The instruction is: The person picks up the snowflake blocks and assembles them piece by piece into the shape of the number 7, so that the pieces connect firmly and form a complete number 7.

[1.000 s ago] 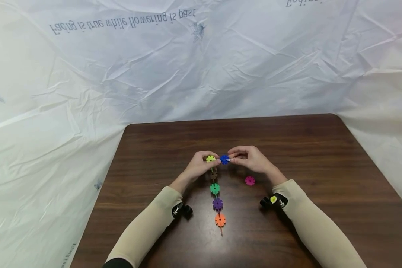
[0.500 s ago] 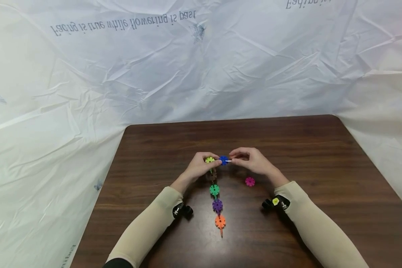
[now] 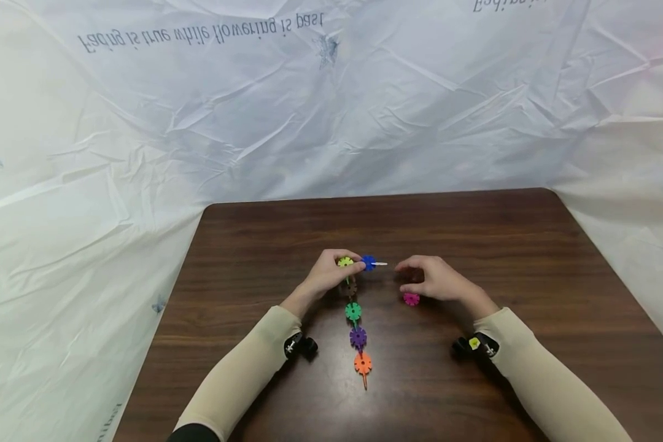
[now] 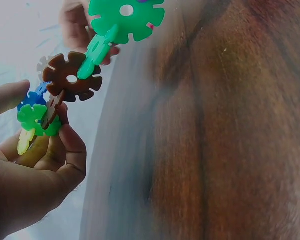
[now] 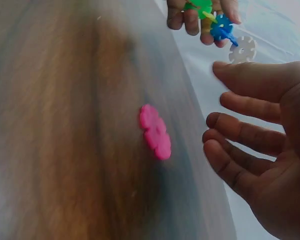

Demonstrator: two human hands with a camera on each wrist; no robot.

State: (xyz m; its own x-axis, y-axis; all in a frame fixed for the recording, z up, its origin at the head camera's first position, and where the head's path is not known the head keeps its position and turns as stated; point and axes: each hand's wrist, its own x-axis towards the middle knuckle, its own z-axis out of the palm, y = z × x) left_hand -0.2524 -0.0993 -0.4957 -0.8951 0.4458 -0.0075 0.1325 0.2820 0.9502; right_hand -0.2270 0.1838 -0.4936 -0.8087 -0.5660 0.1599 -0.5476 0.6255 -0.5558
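Note:
My left hand (image 3: 329,274) pinches a chain of interlocked notched plastic discs near its far end, around the blue disc (image 3: 368,263) and the yellow-green disc (image 3: 345,261). A white disc (image 5: 243,50) sticks out beyond the blue one. From my fingers the chain runs toward me through a brown disc (image 4: 72,77), a green disc (image 3: 353,311), a purple disc (image 3: 358,337) and an orange disc (image 3: 363,363). My right hand (image 3: 441,280) holds nothing; its fingers are spread and slightly bent. Just below its thumb a loose pink disc (image 3: 411,299) lies flat on the table.
The dark brown wooden table (image 3: 271,233) has rounded far corners. Behind and beside it hangs a pale printed sheet (image 3: 364,123). A small black wrist camera (image 3: 301,347) sits at my left cuff, another (image 3: 475,345) at my right.
My right hand has let go of the white disc at the chain's end and moved right and toward me, over beside the pink disc. My left hand has stayed nearly still.

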